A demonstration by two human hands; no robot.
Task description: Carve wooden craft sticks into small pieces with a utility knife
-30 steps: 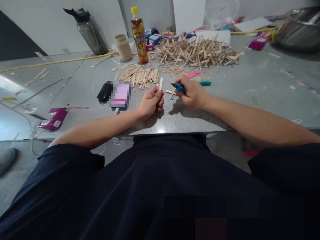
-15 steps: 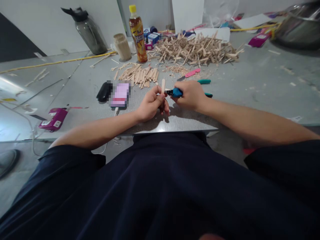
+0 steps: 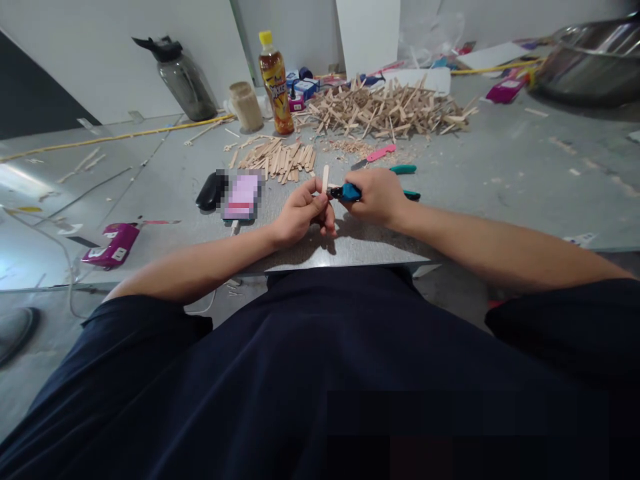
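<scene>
Between the thumb and fingers of my left hand (image 3: 303, 213) stands a pale wooden craft stick (image 3: 326, 177), roughly upright. My right hand (image 3: 377, 195) is wrapped round a pair of pliers with teal-blue handles (image 3: 351, 193); the two handle ends stick out behind the fist. The dark jaws of the pliers point left and reach the stick just above my left thumb. How far they are closed on it is too small to tell. Beyond the hands lie a loose pile of similar sticks (image 3: 280, 159) and a pink-handled knife (image 3: 381, 153).
A large heap of cut wood pieces (image 3: 385, 110) lies at the back, with shavings (image 3: 350, 145) before it. A drink bottle (image 3: 278, 87), a jar (image 3: 246, 107) and a grey water bottle (image 3: 186, 83) stand behind. Left are a phone (image 3: 242, 195) and a black case (image 3: 212, 190); right, a metal bowl (image 3: 590, 70).
The camera view has tilted slightly, so the table's back sits lower in the picture. Both hands keep their hold on the stick and the pliers, with little visible movement.
</scene>
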